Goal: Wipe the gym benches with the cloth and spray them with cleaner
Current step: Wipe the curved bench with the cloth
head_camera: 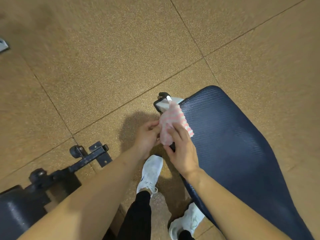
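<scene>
My left hand (147,135) and right hand (183,151) both grip the pink-and-white cloth (170,122) at the edge of the blue bench pad (233,144), so I judge wiping barely begun, spraying yet to come.

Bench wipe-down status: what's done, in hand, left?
Done: nothing I can confirm; the blue bench pad shows no clear wipe marks. In hand: left hand and right hand both hold the pink cloth at the pad's edge. Left: wiping and spraying this pad and the dark bench.
</scene>
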Tool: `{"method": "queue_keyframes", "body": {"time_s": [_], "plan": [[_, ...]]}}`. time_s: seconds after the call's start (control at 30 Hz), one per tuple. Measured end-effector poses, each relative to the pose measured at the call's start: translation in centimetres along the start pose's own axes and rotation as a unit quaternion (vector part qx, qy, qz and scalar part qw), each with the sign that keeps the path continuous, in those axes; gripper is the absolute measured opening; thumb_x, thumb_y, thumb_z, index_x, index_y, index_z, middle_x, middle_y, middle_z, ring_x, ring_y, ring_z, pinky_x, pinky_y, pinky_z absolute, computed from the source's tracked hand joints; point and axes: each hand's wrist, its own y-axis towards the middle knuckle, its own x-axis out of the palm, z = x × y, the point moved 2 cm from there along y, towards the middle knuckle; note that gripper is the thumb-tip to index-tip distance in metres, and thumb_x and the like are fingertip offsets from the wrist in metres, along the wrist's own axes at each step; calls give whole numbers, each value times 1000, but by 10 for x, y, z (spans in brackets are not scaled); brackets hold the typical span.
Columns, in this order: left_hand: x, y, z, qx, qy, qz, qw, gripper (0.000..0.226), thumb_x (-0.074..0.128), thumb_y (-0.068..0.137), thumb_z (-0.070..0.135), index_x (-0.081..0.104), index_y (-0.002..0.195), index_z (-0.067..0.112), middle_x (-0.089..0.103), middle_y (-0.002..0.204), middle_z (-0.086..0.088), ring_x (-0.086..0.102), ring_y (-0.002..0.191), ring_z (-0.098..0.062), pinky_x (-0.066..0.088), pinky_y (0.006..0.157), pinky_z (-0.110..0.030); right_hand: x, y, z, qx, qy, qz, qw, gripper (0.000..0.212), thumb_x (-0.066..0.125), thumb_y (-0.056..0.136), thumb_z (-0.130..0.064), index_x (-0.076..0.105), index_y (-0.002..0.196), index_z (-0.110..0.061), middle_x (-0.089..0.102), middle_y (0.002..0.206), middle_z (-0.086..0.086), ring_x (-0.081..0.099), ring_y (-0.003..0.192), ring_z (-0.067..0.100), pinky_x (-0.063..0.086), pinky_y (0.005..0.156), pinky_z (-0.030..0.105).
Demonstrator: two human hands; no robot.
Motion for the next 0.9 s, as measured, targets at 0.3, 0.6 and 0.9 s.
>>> {"method": "queue_keyframes", "body": {"time_s": [0.3, 0.6, 0.9], "plan": [[5, -19, -19, -63, 56, 57, 995, 25, 69, 95, 28, 66, 91, 3, 73, 77, -12, 70, 63, -20, 60, 57, -30, 13, -75, 11, 50, -22, 65, 996, 26, 67, 91, -30, 74, 113, -18, 61, 125, -4, 56, 115, 17, 52, 94, 33], [26, -31, -39, -126, 127, -1, 984, 36, 75, 90, 27, 66, 119, 7, 76, 106, -12, 74, 85, -21, 58, 62, -27, 39, -137, -7, 403, 200, 171, 877, 6, 71, 87, -22, 72, 88, -28, 57, 105, -16, 63, 85, 7, 56, 83, 39], [39, -39, -60, -134, 177, 38, 974, 26, 72, 92, 15, 65, 108, -4, 73, 97, -17, 73, 87, -31, 61, 59, -30, 54, -123, 4, 597, 672, 127, 419, 34, 81, 82, -21, 68, 111, -9, 70, 101, 7, 68, 85, 21, 58, 85, 37]]}}
